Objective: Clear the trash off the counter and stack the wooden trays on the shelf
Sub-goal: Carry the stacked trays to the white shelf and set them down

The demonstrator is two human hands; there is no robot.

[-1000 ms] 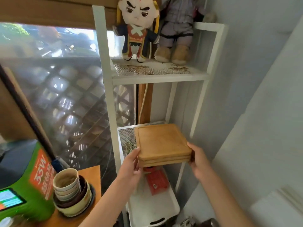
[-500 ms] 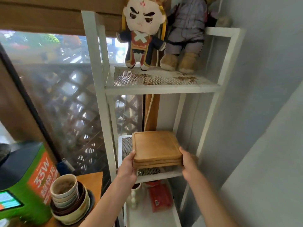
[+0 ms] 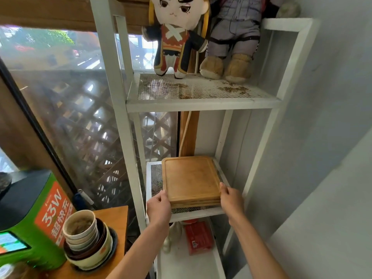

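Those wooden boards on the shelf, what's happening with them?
A person is putting a stack of wooden trays onto the middle mesh shelf of a white rack. The left hand and the right hand each hold a front corner of the stack, which sits flat on the shelf. Two plush dolls stand on the shelf above. A pile of dirty bowls waits on the counter to the left.

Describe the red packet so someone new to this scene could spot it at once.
Find the white shelf rack beside the window. The wooden trays sit on its middle mesh shelf, held by the left hand and right hand. On the white tier below them lies the red packet, flat, the only red thing there, right of some pale upright items.
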